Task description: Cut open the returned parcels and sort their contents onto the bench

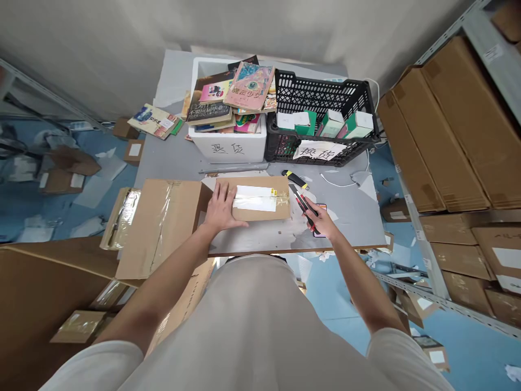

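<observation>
A taped cardboard box with a white label lies on the grey table before me. My left hand rests on its left end, fingers spread and thumb along the near edge. Just right of the box, my right hand is wrapped round a box cutter, its tip pointing toward the box's right end. Under that hand lies a phone, mostly covered. A second, yellow and black cutter sits on the table behind the right end of the box.
A larger carton stands at the table's left. Along the back are a white bin heaped with books and a black crate holding green-and-white boxes. Loose books lie back left. Shelves with cartons rise on the right.
</observation>
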{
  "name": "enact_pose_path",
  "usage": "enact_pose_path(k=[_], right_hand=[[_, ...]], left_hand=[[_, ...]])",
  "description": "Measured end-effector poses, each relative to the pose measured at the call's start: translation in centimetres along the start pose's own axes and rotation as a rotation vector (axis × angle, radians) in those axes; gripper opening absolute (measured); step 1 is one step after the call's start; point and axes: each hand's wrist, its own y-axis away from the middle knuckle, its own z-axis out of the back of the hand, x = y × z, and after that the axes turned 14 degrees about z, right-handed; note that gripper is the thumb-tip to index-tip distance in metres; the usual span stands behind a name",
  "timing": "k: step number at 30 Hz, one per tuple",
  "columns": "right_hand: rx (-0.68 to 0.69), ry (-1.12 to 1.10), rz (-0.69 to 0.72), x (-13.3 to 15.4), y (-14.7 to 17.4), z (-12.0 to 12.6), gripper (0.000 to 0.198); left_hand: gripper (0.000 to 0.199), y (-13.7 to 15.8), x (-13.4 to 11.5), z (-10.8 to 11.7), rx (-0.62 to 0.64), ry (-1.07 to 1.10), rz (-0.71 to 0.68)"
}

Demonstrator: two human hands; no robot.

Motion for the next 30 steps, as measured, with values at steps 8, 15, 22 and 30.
enact_pose_path(k=[8, 15, 22, 30], right_hand=[[0.106, 0.009, -0.047, 0.4, 1.7, 0.3, 0.072], [0.205, 0.052, -0.070, 0.8, 3.7, 1.9, 0.067], [0.143, 0.107, -0.087, 1.7, 4.3, 0.4, 0.065], [0.161, 0.029, -0.106, 0.5, 5.5, -0.9, 0.065]], left_hand=[[0.134, -0.4, 0.1, -0.3, 0.013, 0.078, 0.054], [0.133, -0.2, 0.1, -0.3, 0.021, 0.082, 0.066], [0.134, -0.2, -0.2, 0.0, 0.044, 0.077, 0.062], [0.132, -0.2, -1.1, 0.3, 0.055, 0.056, 0.122]])
